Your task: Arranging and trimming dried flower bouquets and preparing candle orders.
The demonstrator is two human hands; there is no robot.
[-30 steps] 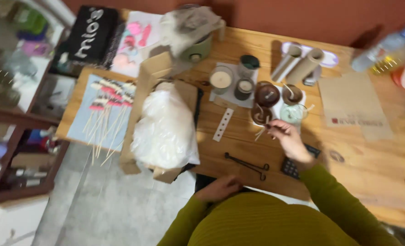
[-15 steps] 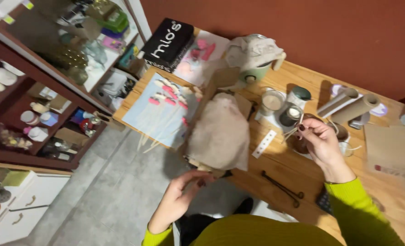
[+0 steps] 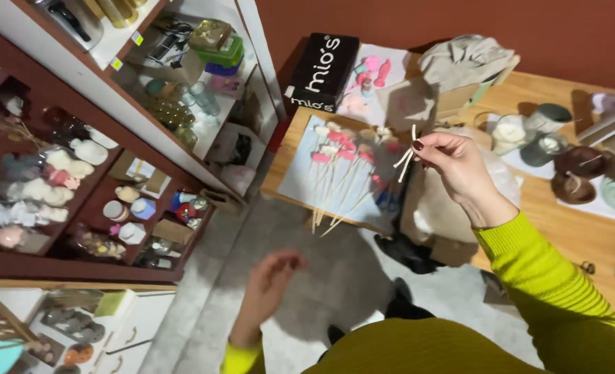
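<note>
My right hand is raised over the left end of the wooden table and pinches a few thin pale sticks between thumb and fingers. Just beyond it lies a light blue sheet with pink and white pieces on long sticks. My left hand hangs blurred over the grey floor, away from the table, fingers loosely spread and holding nothing. Both sleeves are yellow-green.
A cardboard box with a white plastic bag sits under my right hand. Small jars and dark round cups stand at the right. A black box and grey cloth lie at the back. Shelves with figurines fill the left.
The view has swung left toward the shelves. My right hand has lifted from the cups with the sticks and moved left. My left hand has dropped away from the table edge.
</note>
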